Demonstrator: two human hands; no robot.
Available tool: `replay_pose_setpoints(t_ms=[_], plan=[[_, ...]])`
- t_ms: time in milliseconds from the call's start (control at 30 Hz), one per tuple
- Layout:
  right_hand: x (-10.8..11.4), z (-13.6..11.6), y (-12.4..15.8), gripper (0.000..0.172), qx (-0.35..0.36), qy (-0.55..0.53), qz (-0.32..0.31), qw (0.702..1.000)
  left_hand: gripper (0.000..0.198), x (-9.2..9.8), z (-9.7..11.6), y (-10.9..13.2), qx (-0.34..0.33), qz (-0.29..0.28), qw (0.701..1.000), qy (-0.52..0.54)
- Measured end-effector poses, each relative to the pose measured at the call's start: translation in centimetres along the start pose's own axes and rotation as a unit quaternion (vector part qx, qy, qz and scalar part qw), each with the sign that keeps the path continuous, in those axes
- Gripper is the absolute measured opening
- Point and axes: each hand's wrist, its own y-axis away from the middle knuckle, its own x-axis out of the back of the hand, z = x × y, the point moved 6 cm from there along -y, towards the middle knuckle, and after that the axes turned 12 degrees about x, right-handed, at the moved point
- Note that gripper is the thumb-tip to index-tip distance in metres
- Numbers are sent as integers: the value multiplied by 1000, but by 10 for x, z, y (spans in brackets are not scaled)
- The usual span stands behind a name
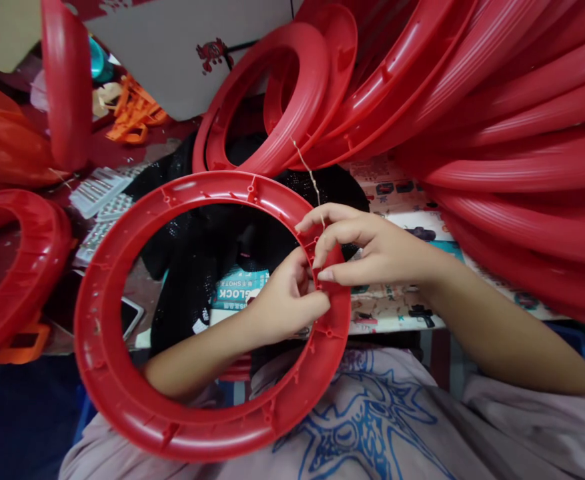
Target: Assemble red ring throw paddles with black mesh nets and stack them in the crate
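Observation:
A red plastic half-ring shell [172, 430], with its hollow ribbed side facing up, leans over my lap. My left hand [292, 293] reaches through its opening and grips the right part of the ring, thumb on the inner rim. My right hand [357, 243] is at the same spot, its fingers bent and drawn together against the ribbed channel. A thin beige wire [313, 175] rises from between the fingers of my right hand, its free end pointing up and left. The fingertips partly hide where the wire meets the ring.
Many red rings [512, 160] are stacked at the right, with loose ones [302, 127] behind. More ring shells [32, 267] lie at the left. Clear trays of small metal parts [99, 190], orange plastic pieces [135, 113], black cloth [182, 267] and a phone [132, 317] are on the table.

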Motion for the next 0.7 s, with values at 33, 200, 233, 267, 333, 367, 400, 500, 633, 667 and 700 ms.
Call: replay_pose_setpoints(t_ms=[33, 200, 233, 267, 333, 367, 400, 500, 633, 667, 700], plan=[[-1, 0, 0, 2, -3, -6, 0, 1000, 42, 1, 0, 1, -3, 1, 1000, -14], [3, 3, 2, 4, -12, 26, 45, 999, 49, -2, -1, 7, 35, -27, 997, -69], [4, 4, 2, 4, -11, 30, 48, 998, 48, -5, -2, 8, 54, -49, 995, -72], [4, 5, 2, 5, -9, 31, 47, 998, 47, -8, -3, 9, 71, -73, 992, -71], [5, 5, 2, 7, 3, 31, 40, 999, 47, -14, -5, 11, 101, -119, 986, -65], [5, 5, 1, 7, 8, 30, 36, 999, 49, -16, -6, 12, 110, -134, 983, -61], [5, 6, 1, 8, 11, 29, 32, 999, 52, -17, -6, 12, 116, -143, 981, -58], [6, 6, 2, 8, 3, 12, 20, 1000, 56, -17, -7, 14, 131, -153, 978, -56], [8, 4, 2, 7, -3, 10, 20, 1000, 56, -15, -5, 15, 128, -147, 979, -67], [9, 4, 2, 7, -1, 18, 19, 1000, 55, -15, -5, 15, 128, -147, 978, -70], [9, 3, 2, 6, 1, 27, 18, 999, 53, -14, -6, 15, 128, -148, 978, -71]])
